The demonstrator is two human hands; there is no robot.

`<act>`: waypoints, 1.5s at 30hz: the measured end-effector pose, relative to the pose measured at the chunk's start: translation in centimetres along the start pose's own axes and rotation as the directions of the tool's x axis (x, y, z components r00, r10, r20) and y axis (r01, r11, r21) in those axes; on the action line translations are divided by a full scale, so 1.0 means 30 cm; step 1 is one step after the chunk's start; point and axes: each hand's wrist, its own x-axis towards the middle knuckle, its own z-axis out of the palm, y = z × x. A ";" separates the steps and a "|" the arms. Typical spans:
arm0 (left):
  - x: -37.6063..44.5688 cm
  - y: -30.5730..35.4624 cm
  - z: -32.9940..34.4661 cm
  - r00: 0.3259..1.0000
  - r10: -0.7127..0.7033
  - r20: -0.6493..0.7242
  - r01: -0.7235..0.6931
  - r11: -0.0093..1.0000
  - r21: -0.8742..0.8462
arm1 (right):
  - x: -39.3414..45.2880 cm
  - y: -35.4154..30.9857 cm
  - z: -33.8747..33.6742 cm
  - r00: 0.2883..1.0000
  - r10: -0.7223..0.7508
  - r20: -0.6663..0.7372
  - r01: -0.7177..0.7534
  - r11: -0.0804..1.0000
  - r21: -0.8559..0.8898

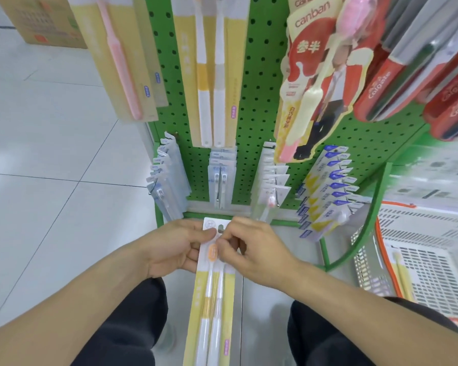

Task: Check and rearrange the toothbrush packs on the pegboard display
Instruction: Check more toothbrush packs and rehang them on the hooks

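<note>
A yellow twin toothbrush pack (212, 307) hangs down between my knees, its white top with the hang hole held up near the foot of the green pegboard (259, 83). My left hand (175, 247) pinches the pack's upper left edge. My right hand (251, 247) pinches the top right beside the hang hole. A matching yellow twin pack (209, 70) hangs higher on the board. Pale blue packs (221, 175) fill the bottom row of hooks.
A pink single-brush pack (119, 62) hangs at the upper left, a Canban pack (315, 75) and red Colgate packs (397, 75) at the upper right. Blue and yellow packs (325, 196) crowd a lower right hook. A white plastic basket (421, 260) stands on the right. A cardboard box (37, 19) sits on the tiled floor.
</note>
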 end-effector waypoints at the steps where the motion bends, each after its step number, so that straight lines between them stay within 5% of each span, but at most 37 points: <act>1: -0.001 -0.004 0.004 1.000 0.007 0.001 -0.007 1.000 -0.002 | 0.001 -0.001 -0.001 1.000 -0.002 -0.018 0.002 1.000 0.002; 12: 0.006 -0.027 0.033 0.987 0.076 -0.145 -0.089 0.992 -0.086 | -0.007 0.036 -0.028 0.996 -0.038 0.079 0.033 0.998 0.060; 20: 0.022 -0.025 0.092 0.991 0.120 -0.063 -0.113 0.989 0.096 | 0.000 0.075 -0.073 0.983 0.184 -0.001 -0.179 0.959 0.220; 28: 0.024 -0.025 0.100 0.975 0.187 -0.121 -0.186 0.982 0.013 | -0.002 0.107 -0.060 0.996 0.064 0.068 -0.060 0.996 -0.060; 34: 0.019 -0.026 0.101 0.959 0.262 -0.110 -0.221 0.930 0.292 | 0.017 0.105 -0.040 0.979 0.197 -0.055 -0.196 0.980 0.027; 38: 0.020 -0.037 0.088 0.945 0.287 -0.158 -0.233 0.928 0.290 | 0.025 0.100 -0.040 0.944 0.312 -0.111 -0.303 0.949 0.088; 42: 0.025 -0.042 0.082 0.941 0.271 -0.204 -0.228 0.950 0.211 | 0.029 0.090 -0.029 0.822 0.556 0.125 -0.568 0.782 0.257; 45: 0.029 -0.032 0.076 0.929 0.254 -0.268 -0.226 0.965 0.130 | 0.029 0.080 -0.018 0.746 0.558 0.365 -0.666 0.620 0.414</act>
